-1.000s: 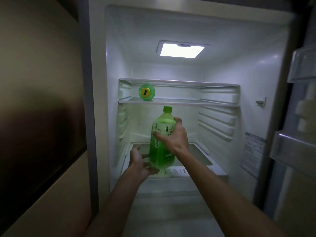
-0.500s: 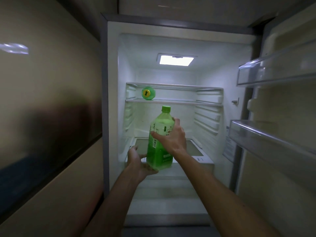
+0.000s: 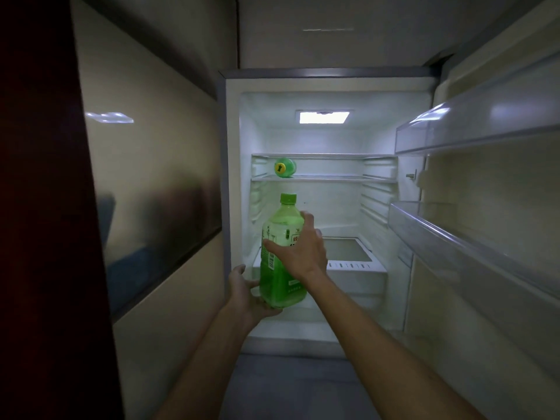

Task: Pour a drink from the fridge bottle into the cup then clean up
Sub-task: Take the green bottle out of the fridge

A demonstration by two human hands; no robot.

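A green drink bottle (image 3: 280,234) with a green cap and a printed label stands upright in the air in front of the open fridge (image 3: 327,137). My right hand (image 3: 300,250) wraps around its middle from the right. My left hand (image 3: 247,294) cups its base from below and the left. Both hands hold it just outside the fridge's front edge. No cup is in view.
A second green bottle (image 3: 284,168) lies on its side on the upper glass shelf (image 3: 333,178). The open fridge door (image 3: 485,183) with clear door bins stands at the right. A glossy cabinet wall (image 3: 151,192) closes in the left side.
The bottle and both hands have drawn back out of the fridge toward me. The view has pulled away, so more of the fridge frame and door shows.
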